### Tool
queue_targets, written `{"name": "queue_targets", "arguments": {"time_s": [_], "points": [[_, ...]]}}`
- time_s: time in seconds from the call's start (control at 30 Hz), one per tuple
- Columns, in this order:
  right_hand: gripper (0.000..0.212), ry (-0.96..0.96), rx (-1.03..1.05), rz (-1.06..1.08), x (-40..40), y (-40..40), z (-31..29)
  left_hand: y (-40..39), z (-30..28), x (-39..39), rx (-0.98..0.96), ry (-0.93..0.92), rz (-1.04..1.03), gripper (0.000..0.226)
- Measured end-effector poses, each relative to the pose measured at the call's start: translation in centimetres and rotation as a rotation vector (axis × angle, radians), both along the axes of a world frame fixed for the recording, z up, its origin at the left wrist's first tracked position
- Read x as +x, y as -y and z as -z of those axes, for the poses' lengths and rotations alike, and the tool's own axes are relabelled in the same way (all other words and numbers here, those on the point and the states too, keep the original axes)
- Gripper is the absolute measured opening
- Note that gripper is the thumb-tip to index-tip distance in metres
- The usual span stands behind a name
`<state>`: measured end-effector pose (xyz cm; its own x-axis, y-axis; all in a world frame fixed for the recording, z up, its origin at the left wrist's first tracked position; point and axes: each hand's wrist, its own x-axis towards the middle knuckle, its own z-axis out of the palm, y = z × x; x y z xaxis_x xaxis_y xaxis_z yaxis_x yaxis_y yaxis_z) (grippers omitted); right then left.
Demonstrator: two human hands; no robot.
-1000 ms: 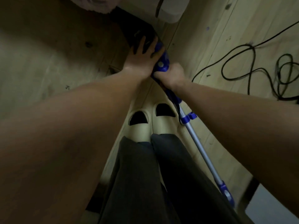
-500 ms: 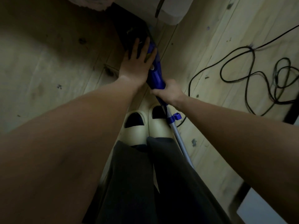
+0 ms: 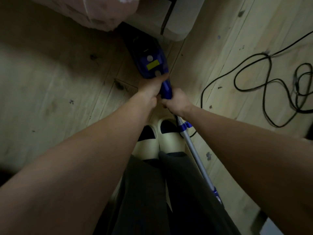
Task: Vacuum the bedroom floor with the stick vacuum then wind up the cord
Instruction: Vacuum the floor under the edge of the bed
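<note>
Blue stick vacuum [image 3: 153,65]: body with a yellow label and two grey buttons, lying low over the wooden floor [image 3: 50,85] at the centre of the view, its far end dark and running under a pink blanket [image 3: 94,12]. Silver tube [image 3: 194,153] with a blue clip extends back beside the person's right leg.

Left hand [image 3: 150,85]: grip curled around the near end of the vacuum body, thumb up against the lower grey button.

Right hand [image 3: 177,100]: grip clamped on the blue handle just behind the left hand, the two hands nearly touching.

Black cord [image 3: 271,82]: loose on the floor to the right, lying in several loops, one strand leading toward the tube by the clip.

Cream slippers [image 3: 162,141]: a pair, side by side, directly below the hands, with dark trousers [image 3: 152,192] above them.

Pale furniture edge [image 3: 179,19]: at top centre, beside the blanket.
</note>
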<state>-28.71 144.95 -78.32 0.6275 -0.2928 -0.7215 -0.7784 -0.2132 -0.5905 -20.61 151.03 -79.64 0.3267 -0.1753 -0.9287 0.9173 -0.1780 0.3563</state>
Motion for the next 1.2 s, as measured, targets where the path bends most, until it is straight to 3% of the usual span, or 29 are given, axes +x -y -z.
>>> {"name": "queue_targets", "arguments": {"time_s": [0.23, 0.4, 0.53, 0.67, 0.77, 0.87, 0.97, 1.13, 1.2], "points": [[0.04, -0.162, 0.026, -0.029, -5.1, 1.0, -0.6, 1.1, -0.2, -3.9, 0.099, -0.034, 0.199, 0.049], [0.038, -0.136, -0.043, -0.123, -1.7, 2.3, 0.0, 1.8, 0.3, -1.7, 0.044, 0.053, 0.154, 0.054], [0.021, -0.069, -0.094, -0.185, 1.1, 2.4, -0.1, 2.1, 0.6, 0.3, 0.041, 0.107, 0.056, 0.057], [0.022, -0.082, -0.078, -0.171, 0.2, 2.4, -0.6, 2.1, 0.0, -0.6, 0.054, 0.105, 0.093, 0.054], [0.036, -0.145, -0.069, -0.162, -2.2, 2.3, -1.2, 2.5, -0.7, -2.3, 0.069, 0.025, 0.201, 0.042], [0.04, -0.213, -0.041, -0.139, -5.0, 2.4, -1.7, 3.2, -1.9, -4.1, 0.082, -0.086, 0.357, 0.004], [0.043, -0.28, -0.023, -0.131, -6.4, 3.1, -1.7, 3.8, -2.3, -5.3, 0.118, -0.129, 0.436, 0.022], [0.045, -0.238, -0.099, -0.181, -4.2, 4.5, -1.2, 5.1, -2.3, -3.5, 0.097, -0.082, 0.41, 0.027], [0.039, -0.2, -0.124, -0.209, -2.2, 4.8, -1.0, 5.4, -2.1, -2.0, 0.101, -0.032, 0.342, 0.019]]}}
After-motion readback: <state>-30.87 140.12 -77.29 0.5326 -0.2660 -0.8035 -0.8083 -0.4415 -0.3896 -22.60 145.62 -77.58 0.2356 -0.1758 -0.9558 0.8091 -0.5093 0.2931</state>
